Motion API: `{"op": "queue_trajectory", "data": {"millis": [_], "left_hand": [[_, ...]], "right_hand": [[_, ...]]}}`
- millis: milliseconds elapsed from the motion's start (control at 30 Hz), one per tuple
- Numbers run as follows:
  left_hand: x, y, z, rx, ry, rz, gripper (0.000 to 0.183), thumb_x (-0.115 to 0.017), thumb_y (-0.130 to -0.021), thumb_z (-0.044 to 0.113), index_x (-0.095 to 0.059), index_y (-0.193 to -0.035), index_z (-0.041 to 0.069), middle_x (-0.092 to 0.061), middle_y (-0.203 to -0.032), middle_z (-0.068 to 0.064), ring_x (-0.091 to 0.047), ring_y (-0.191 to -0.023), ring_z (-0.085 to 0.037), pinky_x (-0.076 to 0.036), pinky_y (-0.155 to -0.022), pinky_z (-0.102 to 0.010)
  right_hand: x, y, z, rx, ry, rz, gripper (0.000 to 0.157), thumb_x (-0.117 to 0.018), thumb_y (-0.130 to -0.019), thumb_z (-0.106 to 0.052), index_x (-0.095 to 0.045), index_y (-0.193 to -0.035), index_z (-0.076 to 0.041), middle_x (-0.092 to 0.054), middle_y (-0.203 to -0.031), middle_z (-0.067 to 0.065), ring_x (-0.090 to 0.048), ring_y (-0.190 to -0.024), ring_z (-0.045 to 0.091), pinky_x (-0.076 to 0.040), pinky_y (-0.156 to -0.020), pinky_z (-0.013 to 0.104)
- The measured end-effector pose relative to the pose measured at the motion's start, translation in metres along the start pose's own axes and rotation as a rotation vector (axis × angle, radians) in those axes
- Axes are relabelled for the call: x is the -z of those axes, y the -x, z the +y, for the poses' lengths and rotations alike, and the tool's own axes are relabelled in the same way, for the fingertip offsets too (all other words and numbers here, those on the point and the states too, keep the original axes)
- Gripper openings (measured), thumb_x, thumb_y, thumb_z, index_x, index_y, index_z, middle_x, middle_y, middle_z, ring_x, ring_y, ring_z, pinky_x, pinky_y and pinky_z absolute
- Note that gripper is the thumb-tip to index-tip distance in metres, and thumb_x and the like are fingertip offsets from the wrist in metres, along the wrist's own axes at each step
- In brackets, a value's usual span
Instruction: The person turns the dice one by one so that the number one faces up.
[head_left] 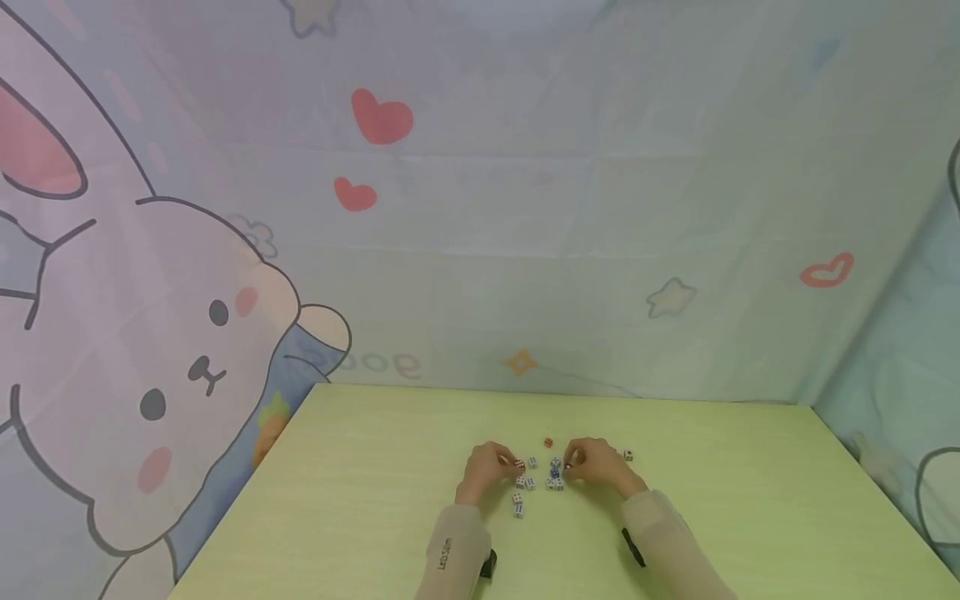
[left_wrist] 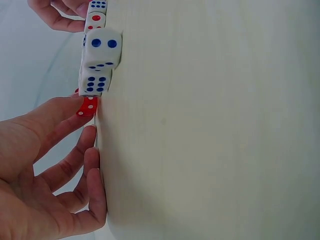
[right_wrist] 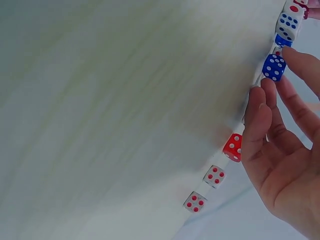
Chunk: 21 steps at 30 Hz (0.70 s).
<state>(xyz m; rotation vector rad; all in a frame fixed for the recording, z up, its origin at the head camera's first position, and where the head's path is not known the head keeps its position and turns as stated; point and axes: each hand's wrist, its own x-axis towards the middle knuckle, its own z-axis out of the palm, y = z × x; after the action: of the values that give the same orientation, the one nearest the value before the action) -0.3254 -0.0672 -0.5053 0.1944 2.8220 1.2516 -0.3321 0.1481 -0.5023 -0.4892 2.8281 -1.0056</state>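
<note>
My left hand [head_left: 483, 468] pinches a red die [left_wrist: 88, 106] with white pips between thumb and index finger, low on the table. Right beside it in the left wrist view are white dice [left_wrist: 103, 47] with blue pips. Across from it, my right hand [head_left: 597, 462] holds a blue die [right_wrist: 274, 67] with white pips at its fingertips. Another blue die [head_left: 555, 472] sits among white dice close to the right fingertips. Several white dice [head_left: 530, 483] lie between the hands, and a pair [head_left: 517, 504] lies nearer the body.
An orange-red die [head_left: 548, 442] lies beyond the hands on the pale yellow-green table [head_left: 360, 492]. To the right of the right hand is a white die [head_left: 628, 455]. A printed cloth [head_left: 465, 317] hangs behind the table's far edge.
</note>
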Motion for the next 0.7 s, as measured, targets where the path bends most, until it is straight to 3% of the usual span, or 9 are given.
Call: {"op": "queue_trajectory", "data": {"millis": [300, 700], "left_hand": [[0.000, 0.000, -0.001, -0.008, 0.000, 0.004, 0.015, -0.072, -0.072, 0.019, -0.069, -0.080, 0.008, -0.067, -0.083, -0.006, -0.056, -0.071, -0.016, -0.045, -0.062, -0.031], [0.001, 0.002, 0.001, -0.020, -0.002, 0.003, 0.016, -0.073, -0.071, 0.018, -0.069, -0.081, 0.006, -0.066, -0.081, -0.007, -0.056, -0.070, -0.017, -0.045, -0.063, -0.032]], "right_hand": [[-0.003, -0.003, 0.001, -0.004, 0.038, 0.026, 0.012, -0.070, -0.073, -0.011, -0.060, -0.080, -0.010, -0.055, -0.066, 0.001, -0.049, -0.054, 0.012, -0.040, -0.051, 0.025], [0.015, -0.012, 0.002, -0.033, 0.107, 0.101, 0.011, -0.070, -0.072, -0.010, -0.062, -0.077, -0.013, -0.060, -0.071, 0.000, -0.051, -0.059, 0.011, -0.040, -0.052, 0.025]]}}
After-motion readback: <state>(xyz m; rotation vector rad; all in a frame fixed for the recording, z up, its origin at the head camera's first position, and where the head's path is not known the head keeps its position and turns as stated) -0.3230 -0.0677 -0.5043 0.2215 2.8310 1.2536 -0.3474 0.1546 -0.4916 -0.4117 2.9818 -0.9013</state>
